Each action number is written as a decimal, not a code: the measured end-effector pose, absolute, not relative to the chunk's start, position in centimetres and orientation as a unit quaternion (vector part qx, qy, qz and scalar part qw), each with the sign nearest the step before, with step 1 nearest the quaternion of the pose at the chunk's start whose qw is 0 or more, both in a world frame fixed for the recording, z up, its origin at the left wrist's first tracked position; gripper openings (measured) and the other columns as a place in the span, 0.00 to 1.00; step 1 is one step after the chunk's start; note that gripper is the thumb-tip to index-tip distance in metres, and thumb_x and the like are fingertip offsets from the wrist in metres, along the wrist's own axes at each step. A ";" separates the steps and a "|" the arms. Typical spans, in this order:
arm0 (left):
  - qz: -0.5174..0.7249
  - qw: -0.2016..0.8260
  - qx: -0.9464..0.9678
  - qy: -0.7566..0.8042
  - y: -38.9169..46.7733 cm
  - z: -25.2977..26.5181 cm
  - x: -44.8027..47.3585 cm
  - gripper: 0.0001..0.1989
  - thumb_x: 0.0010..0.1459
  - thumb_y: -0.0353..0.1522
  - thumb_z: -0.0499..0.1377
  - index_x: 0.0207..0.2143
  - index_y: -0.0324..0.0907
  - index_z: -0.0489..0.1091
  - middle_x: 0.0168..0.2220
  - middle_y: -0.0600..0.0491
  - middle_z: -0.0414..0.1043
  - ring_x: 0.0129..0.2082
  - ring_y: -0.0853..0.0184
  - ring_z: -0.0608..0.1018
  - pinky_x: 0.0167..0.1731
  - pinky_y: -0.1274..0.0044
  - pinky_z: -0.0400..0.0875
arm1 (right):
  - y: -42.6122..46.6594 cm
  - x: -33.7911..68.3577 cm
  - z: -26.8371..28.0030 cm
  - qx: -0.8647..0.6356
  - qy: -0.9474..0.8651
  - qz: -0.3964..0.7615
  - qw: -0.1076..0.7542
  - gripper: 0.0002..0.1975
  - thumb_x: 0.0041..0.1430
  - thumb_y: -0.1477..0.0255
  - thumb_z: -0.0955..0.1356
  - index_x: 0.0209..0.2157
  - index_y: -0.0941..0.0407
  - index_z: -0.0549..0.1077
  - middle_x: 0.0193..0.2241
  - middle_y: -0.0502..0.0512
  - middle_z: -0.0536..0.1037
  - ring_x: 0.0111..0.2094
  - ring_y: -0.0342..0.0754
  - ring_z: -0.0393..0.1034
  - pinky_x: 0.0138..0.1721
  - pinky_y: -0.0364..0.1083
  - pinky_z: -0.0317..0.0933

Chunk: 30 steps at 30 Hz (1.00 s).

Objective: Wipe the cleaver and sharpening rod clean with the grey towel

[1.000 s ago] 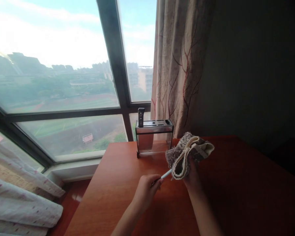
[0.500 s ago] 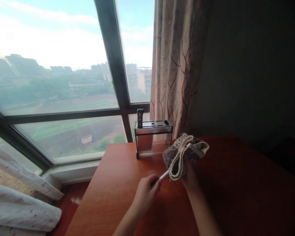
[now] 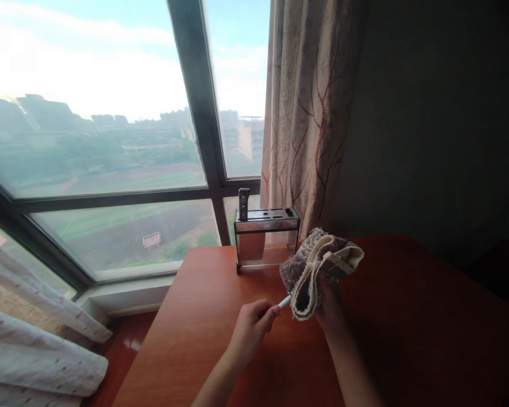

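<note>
My left hand [image 3: 254,323] is closed round a slim white handle [image 3: 284,302]. The far end of that white-handled tool disappears at the folds of a cloth, so its kind does not show. My right hand [image 3: 330,302] grips the thick cloth [image 3: 306,271], a fuzzy grey-brown towel with cream edges, bunched and folded over. Most of the right fingers are hidden behind it. Both hands are held above the table, close together. Just beyond them stands a clear knife block [image 3: 266,249] with a slotted dark top. One black-handled knife [image 3: 244,204] is upright in its left slot.
The reddish-brown wooden table [image 3: 195,328] has its left edge near the window [image 3: 110,198]. A patterned curtain [image 3: 309,113] hangs behind the knife block, and a white curtain [image 3: 38,362] spreads at lower left. The right side is dark.
The cloth has tilted and its lower fold has dropped slightly. My left hand and the white handle have shifted a little to the right. The whole view has moved slightly.
</note>
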<state>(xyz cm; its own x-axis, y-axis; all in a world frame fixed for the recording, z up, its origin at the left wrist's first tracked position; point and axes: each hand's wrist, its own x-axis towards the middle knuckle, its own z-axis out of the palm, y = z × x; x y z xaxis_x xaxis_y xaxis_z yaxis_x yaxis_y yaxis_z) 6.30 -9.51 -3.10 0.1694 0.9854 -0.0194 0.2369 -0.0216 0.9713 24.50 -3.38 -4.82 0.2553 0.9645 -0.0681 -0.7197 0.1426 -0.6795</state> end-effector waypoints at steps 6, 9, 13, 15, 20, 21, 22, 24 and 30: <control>0.373 0.641 0.494 0.454 -9.8 -3.6 7.3 0.23 0.52 0.51 0.57 0.23 0.39 0.66 0.14 0.63 0.52 0.15 0.76 0.51 0.17 0.80 0.43 | -2.8 24.9 -6.1 -0.309 -0.209 0.586 0.719 0.27 0.41 0.58 0.76 0.45 0.49 0.74 0.35 0.49 0.80 0.42 0.53 0.74 0.42 0.51 0.69; 0.386 0.568 0.542 0.484 -9.8 -3.7 7.3 0.22 0.54 0.50 0.56 0.25 0.39 0.68 0.15 0.61 0.53 0.16 0.74 0.55 0.18 0.80 0.47 | -2.8 24.8 -5.9 -0.318 -0.199 0.579 0.724 0.27 0.41 0.59 0.76 0.45 0.49 0.73 0.37 0.49 0.80 0.42 0.53 0.74 0.41 0.51 0.70; 0.373 0.401 0.641 0.538 -10.0 -3.3 7.0 0.19 0.61 0.44 0.51 0.25 0.40 0.68 0.19 0.56 0.64 0.21 0.70 0.65 0.24 0.78 0.56 | -3.3 24.0 -4.7 -0.330 -0.193 0.567 0.730 0.29 0.45 0.62 0.76 0.50 0.48 0.71 0.43 0.49 0.79 0.45 0.52 0.73 0.43 0.50 0.70; 0.367 0.327 0.672 0.554 -10.1 -2.9 6.8 0.16 0.62 0.40 0.50 0.25 0.42 0.68 0.21 0.55 0.67 0.22 0.68 0.68 0.26 0.78 0.57 | -3.6 23.7 -4.1 -0.331 -0.200 0.559 0.733 0.30 0.46 0.63 0.75 0.52 0.47 0.69 0.45 0.49 0.79 0.47 0.51 0.72 0.45 0.50 0.69; 0.385 0.233 0.708 0.545 -10.5 -2.1 6.5 0.09 0.56 0.26 0.50 0.33 0.43 0.69 0.28 0.52 0.72 0.30 0.65 0.72 0.32 0.77 0.61 | -3.8 23.5 -3.8 -0.336 -0.193 0.549 0.740 0.31 0.47 0.62 0.74 0.54 0.49 0.68 0.45 0.52 0.79 0.47 0.53 0.73 0.45 0.52 0.69; 0.383 0.223 0.713 0.543 -10.5 -2.2 6.5 0.10 0.54 0.24 0.50 0.33 0.43 0.69 0.29 0.52 0.72 0.31 0.64 0.73 0.33 0.77 0.61 | -3.8 23.6 -3.8 -0.339 -0.190 0.551 0.739 0.32 0.47 0.61 0.75 0.54 0.50 0.68 0.44 0.52 0.79 0.47 0.54 0.73 0.45 0.52 0.69; 0.378 0.214 0.719 0.543 -10.5 -2.3 6.4 0.11 0.52 0.23 0.49 0.33 0.43 0.68 0.29 0.52 0.72 0.31 0.64 0.73 0.33 0.77 0.61 | -3.8 23.6 -3.8 -0.340 -0.188 0.552 0.738 0.33 0.46 0.61 0.75 0.54 0.50 0.68 0.44 0.52 0.80 0.46 0.54 0.73 0.45 0.52 0.69; 0.364 0.197 0.726 0.549 -10.5 -2.6 6.3 0.12 0.52 0.22 0.49 0.34 0.43 0.68 0.29 0.53 0.72 0.31 0.64 0.73 0.32 0.77 0.61 | -3.8 23.7 -3.7 -0.341 -0.190 0.554 0.735 0.33 0.45 0.61 0.75 0.54 0.50 0.68 0.44 0.52 0.80 0.46 0.53 0.73 0.45 0.51 0.69; 0.322 0.156 0.713 0.603 -10.1 -3.0 5.8 0.11 0.52 0.22 0.49 0.31 0.44 0.67 0.28 0.54 0.73 0.28 0.65 0.72 0.29 0.76 0.57 | -4.4 23.1 -3.2 -0.342 -0.223 0.559 0.722 0.31 0.44 0.63 0.76 0.52 0.50 0.69 0.43 0.52 0.80 0.43 0.52 0.75 0.44 0.50 0.70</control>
